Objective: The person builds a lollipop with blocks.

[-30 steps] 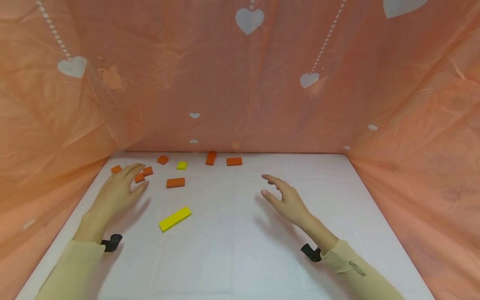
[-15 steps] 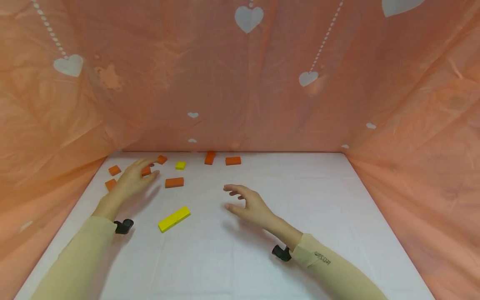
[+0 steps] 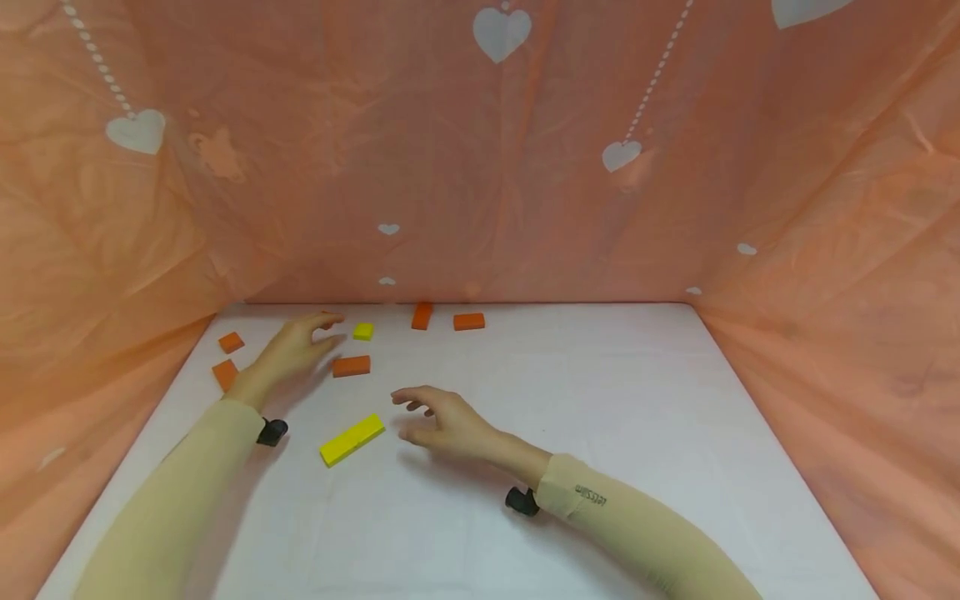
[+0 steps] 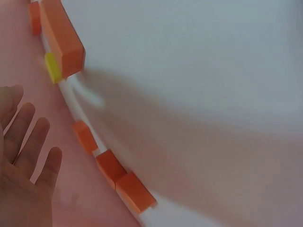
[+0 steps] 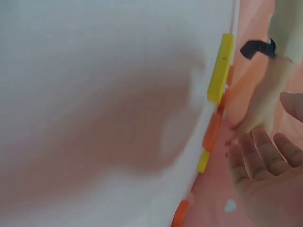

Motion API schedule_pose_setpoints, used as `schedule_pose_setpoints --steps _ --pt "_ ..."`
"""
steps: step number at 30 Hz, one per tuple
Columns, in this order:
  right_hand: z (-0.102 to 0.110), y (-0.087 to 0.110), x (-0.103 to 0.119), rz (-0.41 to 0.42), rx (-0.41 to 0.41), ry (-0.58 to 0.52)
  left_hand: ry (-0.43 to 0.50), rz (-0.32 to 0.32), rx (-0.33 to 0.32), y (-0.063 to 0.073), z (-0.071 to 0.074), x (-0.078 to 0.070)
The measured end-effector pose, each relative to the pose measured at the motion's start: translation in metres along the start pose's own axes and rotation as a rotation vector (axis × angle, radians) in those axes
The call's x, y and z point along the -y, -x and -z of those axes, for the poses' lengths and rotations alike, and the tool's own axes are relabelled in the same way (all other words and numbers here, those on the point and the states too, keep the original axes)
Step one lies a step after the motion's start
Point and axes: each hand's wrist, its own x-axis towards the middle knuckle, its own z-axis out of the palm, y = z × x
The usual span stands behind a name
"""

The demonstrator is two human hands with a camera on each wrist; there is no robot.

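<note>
My left hand (image 3: 294, 348), fingers loosely bent and holding nothing, hovers over the far left of the white table, just left of a small yellow block (image 3: 363, 332) and an orange block (image 3: 351, 366). In the left wrist view nothing lies in the hand's (image 4: 28, 156) fingers. Right of a long yellow block (image 3: 352, 440), my right hand (image 3: 450, 425) hangs above the surface, its thumb apart from relaxed fingers. That palm (image 5: 265, 189) is bare in the right wrist view. The left hand and forearm hide some orange blocks from the head view.
Two orange blocks, one upright to the view (image 3: 422, 316) and one lying crosswise (image 3: 468, 322), are near the back edge. Two more orange blocks (image 3: 231, 342) (image 3: 225, 373) lie at the far left. Peach cloth walls (image 3: 495, 183) with white hearts enclose the table's (image 3: 600, 375) back and sides.
My left hand has moved right across the orange blocks toward the small yellow one. My right hand has come left and nearer, close to the long yellow block. The blocks have stayed put.
</note>
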Motion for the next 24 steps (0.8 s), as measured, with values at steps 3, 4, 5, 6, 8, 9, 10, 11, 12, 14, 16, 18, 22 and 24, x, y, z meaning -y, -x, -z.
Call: schedule_pose_setpoints --steps 3,4,5,6,8,9,10,11,12,14,16,18,22,24 --pt "-0.006 -0.008 0.0 0.011 0.036 0.016 -0.016 0.008 0.014 -0.007 -0.004 0.001" --pt "-0.007 -0.01 0.0 0.011 0.047 0.023 -0.019 0.009 0.021 -0.009 -0.004 0.002" --pt "-0.009 -0.013 0.0 0.01 0.055 0.03 -0.021 0.01 0.029 -0.01 -0.005 0.003" --pt "-0.011 -0.015 0.0 0.008 0.063 0.033 -0.021 0.011 0.037 -0.012 -0.006 0.003" --pt "-0.015 -0.019 -0.001 0.005 0.074 0.048 -0.015 0.016 0.054 -0.016 -0.007 0.005" --pt "-0.016 -0.021 -0.001 0.001 0.077 0.054 -0.014 0.013 0.06 -0.018 -0.007 0.006" --pt "-0.018 -0.023 -0.001 0.001 0.08 0.067 -0.011 0.012 0.066 -0.019 -0.008 0.006" --pt "-0.019 -0.025 -0.002 0.0 0.083 0.08 -0.012 0.014 0.071 -0.021 -0.009 0.006" --pt "-0.02 -0.027 -0.002 -0.001 0.088 0.091 -0.01 0.013 0.077 -0.023 -0.01 0.006" --pt "-0.023 -0.03 -0.002 -0.005 0.098 0.115 -0.014 0.005 0.085 -0.026 -0.011 0.005" --pt "-0.024 -0.034 -0.003 -0.009 0.113 0.134 -0.028 -0.007 0.087 -0.029 -0.013 0.005" --pt "-0.026 -0.037 -0.005 -0.007 0.125 0.155 -0.04 -0.027 0.087 -0.033 -0.015 0.004" --pt "-0.029 -0.043 -0.01 0.017 0.14 0.191 -0.077 -0.056 0.079 -0.04 -0.018 0.004" --pt "-0.031 -0.045 -0.013 0.03 0.144 0.207 -0.091 -0.058 0.083 -0.043 -0.02 0.004"
